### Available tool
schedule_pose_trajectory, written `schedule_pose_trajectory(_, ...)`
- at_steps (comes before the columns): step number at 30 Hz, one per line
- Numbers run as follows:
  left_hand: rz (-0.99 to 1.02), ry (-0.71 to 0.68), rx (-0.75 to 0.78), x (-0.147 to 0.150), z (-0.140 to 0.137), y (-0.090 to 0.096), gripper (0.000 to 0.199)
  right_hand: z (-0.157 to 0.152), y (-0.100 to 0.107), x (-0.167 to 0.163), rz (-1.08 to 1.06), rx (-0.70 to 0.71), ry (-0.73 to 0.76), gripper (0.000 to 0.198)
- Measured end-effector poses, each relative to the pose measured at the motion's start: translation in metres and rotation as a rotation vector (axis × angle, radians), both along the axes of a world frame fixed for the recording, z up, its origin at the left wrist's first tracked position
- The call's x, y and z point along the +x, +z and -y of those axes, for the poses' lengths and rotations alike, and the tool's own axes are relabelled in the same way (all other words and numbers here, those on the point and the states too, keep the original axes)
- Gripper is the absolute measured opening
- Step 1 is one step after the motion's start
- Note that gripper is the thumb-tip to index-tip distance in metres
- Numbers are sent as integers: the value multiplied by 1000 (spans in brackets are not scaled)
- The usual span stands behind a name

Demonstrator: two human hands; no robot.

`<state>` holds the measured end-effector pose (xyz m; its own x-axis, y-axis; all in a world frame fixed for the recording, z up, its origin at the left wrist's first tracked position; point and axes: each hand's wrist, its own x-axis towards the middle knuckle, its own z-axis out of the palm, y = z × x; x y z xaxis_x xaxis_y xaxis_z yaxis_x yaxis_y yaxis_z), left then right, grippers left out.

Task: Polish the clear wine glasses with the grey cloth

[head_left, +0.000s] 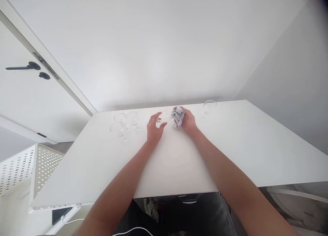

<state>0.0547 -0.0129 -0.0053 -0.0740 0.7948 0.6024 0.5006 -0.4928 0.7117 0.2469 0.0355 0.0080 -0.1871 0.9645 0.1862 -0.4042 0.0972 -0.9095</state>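
Note:
A clear stemmed glass (165,116) is held on its side above the white table (176,167), between my two hands. My left hand (155,126) curls its fingers and thumb around the glass at its left part. On the other side, my right hand (188,120) grips a crumpled light grey cloth (177,116) pressed against the glass's right end. The cloth hides that end, so I cannot tell how far it reaches inside. Left of my left hand stand several clear stemmed glasses (132,118) in a close group.
Toward the back right of the table stands one more stemmed glass (209,107). A white wall (159,51) rises behind the table. At the left are a door with a black handle (23,66) and a white perforated panel (46,166).

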Motion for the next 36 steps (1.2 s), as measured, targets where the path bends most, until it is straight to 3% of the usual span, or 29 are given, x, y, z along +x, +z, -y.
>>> schedule_pose_trajectory(6,-89,1,5,1,0,-2,47,5,2,-2,143,97,-126,52)
schedule_pose_trajectory(11,-123,-3,14,1,0,-3,44,10,5,1,286,269,-63,33)
schedule_pose_trajectory(16,-124,29,13,0,-1,-6,44,9,5,7,427,326,-13,31)
schedule_pose_trajectory(20,-211,-25,58,0,-1,-6,40,10,4,7,538,429,-62,26)
schedule_pose_trajectory(25,-228,-23,94,0,-1,-4,41,16,10,12,458,297,52,28)
schedule_pose_trajectory(31,-192,21,62,-2,-2,-6,44,16,13,15,574,386,267,43)
schedule_pose_trajectory(36,-213,-35,37,-1,-2,-8,44,16,10,14,527,227,326,46)
